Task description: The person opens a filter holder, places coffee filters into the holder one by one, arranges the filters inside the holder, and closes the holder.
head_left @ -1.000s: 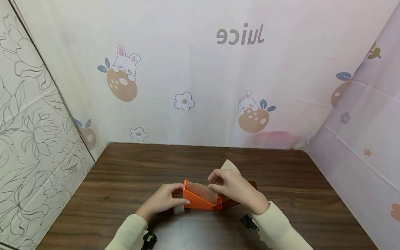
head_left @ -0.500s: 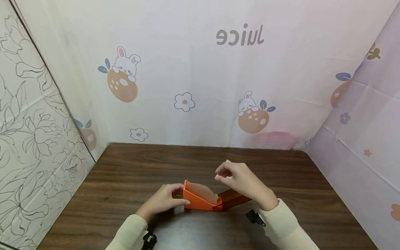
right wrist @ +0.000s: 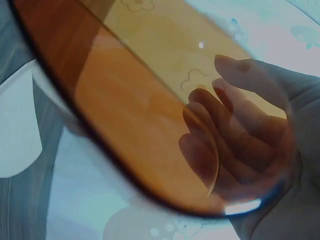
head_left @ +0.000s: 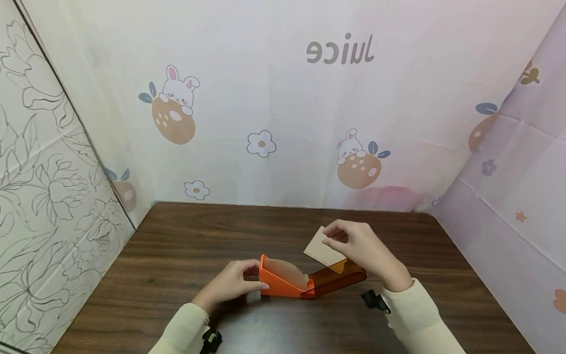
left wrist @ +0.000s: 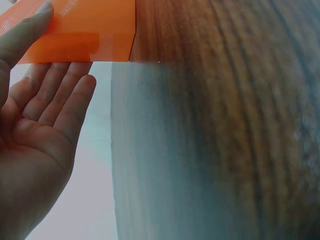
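Printed curtains (head_left: pixel 265 98) with rabbits and fruit stand behind the box, rising past the far edge of a dark wood counter (head_left: pixel 190 231). On that counter sits the orange box (head_left: pixel 281 288), upright, its tall end to the left. It looks like stiff, light plastic, smooth enough to slide a little; pinching its sides near the tall end should hold it well. Inside the box stands paper (head_left: pixel 285 271), probably thin and easily creased, best taken by its exposed upper edge. From the box's right end the amber lid (head_left: pixel 335 281) slants up and away; it seems thin and rigid, and could crack if forced. Beyond the lid, to the far right of the box, lies a loose sheet (head_left: pixel 322 248), one corner showing through the amber; whether they touch is unclear.

The left hand (head_left: pixel 230 282) grips the box's left end, thumb on the near side, fingers behind. The right hand (head_left: pixel 360 244) hovers right of the box, over the sheet, fingers loosely bent, apparently holding nothing.
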### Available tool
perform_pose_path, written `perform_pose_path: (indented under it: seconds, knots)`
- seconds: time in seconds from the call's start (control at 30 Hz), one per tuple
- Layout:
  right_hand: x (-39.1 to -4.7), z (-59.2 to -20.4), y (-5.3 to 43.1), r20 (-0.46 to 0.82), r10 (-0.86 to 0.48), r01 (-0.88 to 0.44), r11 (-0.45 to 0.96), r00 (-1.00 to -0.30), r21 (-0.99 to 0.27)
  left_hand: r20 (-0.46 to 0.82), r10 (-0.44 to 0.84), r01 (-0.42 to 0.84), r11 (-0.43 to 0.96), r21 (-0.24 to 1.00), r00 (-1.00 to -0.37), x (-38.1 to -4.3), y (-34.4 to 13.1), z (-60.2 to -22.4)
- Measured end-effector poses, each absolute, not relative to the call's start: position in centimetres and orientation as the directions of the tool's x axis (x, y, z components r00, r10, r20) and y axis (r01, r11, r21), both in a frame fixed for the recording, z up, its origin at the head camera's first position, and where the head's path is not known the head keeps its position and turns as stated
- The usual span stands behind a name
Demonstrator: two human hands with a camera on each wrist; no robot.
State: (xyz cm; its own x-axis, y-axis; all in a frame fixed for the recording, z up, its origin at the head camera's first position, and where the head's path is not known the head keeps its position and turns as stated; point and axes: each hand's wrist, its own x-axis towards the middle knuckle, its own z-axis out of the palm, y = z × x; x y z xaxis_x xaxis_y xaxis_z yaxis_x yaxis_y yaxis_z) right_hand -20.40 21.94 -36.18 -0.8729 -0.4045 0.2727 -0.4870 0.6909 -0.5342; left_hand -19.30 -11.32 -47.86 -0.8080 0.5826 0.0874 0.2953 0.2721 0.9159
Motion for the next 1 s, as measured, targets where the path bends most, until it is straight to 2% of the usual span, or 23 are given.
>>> perform_pose_path:
  seconds: [1.0]
  knots:
    - [-22.8,-37.5,25.9,0.19,-0.307,-0.359,0.729,-0.933,-0.583,0.072,0.578,0.28,0.28,0.918,-0.813,-19.5,-11.4,-48.0]
